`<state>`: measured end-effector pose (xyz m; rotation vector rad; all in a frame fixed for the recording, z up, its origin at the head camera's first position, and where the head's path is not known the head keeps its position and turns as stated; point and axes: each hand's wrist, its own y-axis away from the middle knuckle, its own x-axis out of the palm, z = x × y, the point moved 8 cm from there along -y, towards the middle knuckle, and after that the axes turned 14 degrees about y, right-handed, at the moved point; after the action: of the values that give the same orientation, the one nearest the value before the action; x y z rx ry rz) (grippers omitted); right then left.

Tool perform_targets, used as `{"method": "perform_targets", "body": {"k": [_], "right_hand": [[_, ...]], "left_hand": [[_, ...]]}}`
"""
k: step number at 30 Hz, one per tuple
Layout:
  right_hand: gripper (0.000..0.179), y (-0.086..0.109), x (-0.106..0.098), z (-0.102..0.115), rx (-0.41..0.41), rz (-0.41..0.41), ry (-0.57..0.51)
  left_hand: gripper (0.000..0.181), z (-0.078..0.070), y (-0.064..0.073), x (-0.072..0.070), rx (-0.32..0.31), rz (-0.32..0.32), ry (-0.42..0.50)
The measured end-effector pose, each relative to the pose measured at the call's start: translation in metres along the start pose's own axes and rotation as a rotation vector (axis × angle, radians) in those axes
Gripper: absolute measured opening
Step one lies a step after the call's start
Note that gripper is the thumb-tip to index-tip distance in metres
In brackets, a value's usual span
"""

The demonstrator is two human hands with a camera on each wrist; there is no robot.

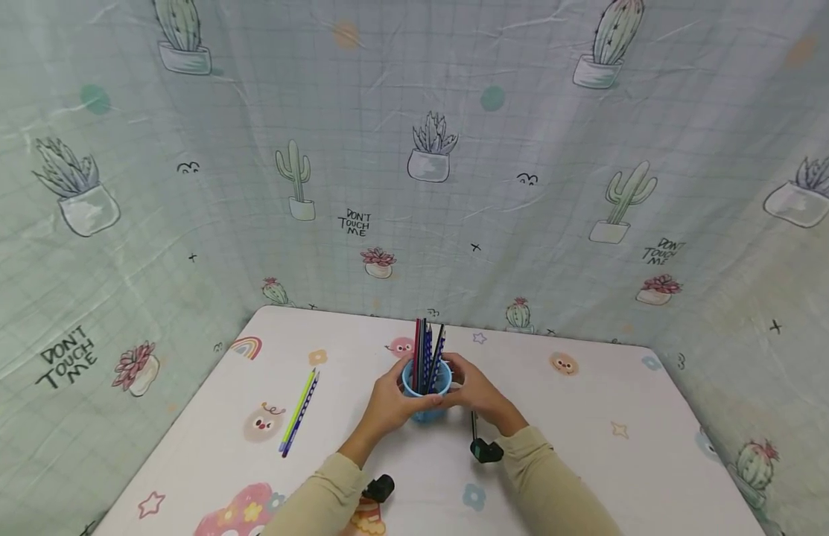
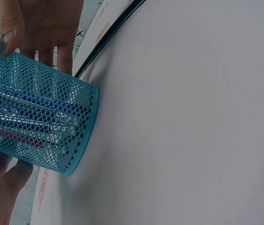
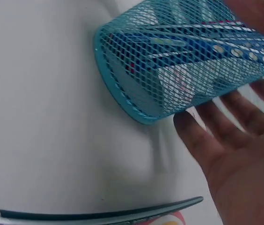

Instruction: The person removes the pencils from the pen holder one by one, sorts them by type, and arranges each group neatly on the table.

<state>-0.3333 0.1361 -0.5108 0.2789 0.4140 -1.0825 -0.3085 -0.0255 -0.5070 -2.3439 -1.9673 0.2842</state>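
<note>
L hand (image 1: 391,403) and R hand (image 1: 486,396) both hold the blue mesh pencil cup (image 1: 427,415), fingers round opp. sides, thumbs at the near side by the rim. Cup's upright or nearly so, centre of tabletop (image 1: 561,432) toward the far edge; can't tell if base touches. Prob. light, stiff, not fragile, mesh giving fair grip; best hold = round the wall below the rim, upright b/c the loose pencils (image 1: 424,363) inside could slide out. Cup is round, w/ open-weave wall & solid base ring. Pencils slim, straight, incl. red & dotted blue, poking past rim. Well left: yellow-green pencil (image 1: 298,407) & dotted blue pencil (image 1: 302,412), side by side. Tabletop's pale, printed; far side, wrinkled cactus-print cloth (image 1: 481,201).
</note>
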Motion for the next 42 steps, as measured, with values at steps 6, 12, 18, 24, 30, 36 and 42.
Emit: {"method": "perform_targets", "body": {"k": [6, 12, 18, 24, 30, 36, 42], "right_hand": [[0.092, 0.000, -0.009, 0.002, -0.054, 0.038, -0.075], [0.070, -0.002, -0.022, 0.005, -0.060, 0.031, -0.122], [0.049, -0.008, -0.028, 0.014, -0.038, -0.060, -0.083], [0.047, -0.018, -0.037, 0.026, 0.022, -0.231, -0.064], [0.036, -0.029, -0.048, 0.034, 0.100, -0.397, -0.027], [0.024, -0.033, -0.055, 0.040, 0.136, -0.473, -0.001], [0.025, -0.035, -0.060, 0.050, 0.109, -0.470, 0.017]], "left_hand": [[0.102, 0.001, 0.001, 0.000, -0.010, -0.004, 0.000], [0.101, 0.002, 0.000, 0.000, -0.025, -0.007, 0.003], [0.102, 0.006, 0.002, -0.001, -0.047, -0.011, -0.011], [0.101, 0.006, 0.002, 0.000, -0.039, -0.011, -0.001], [0.102, 0.004, 0.000, 0.001, -0.036, -0.004, 0.001], [0.101, 0.003, 0.000, 0.002, -0.039, 0.007, 0.002], [0.100, 0.003, 0.001, 0.001, -0.041, 0.004, -0.008]]}}
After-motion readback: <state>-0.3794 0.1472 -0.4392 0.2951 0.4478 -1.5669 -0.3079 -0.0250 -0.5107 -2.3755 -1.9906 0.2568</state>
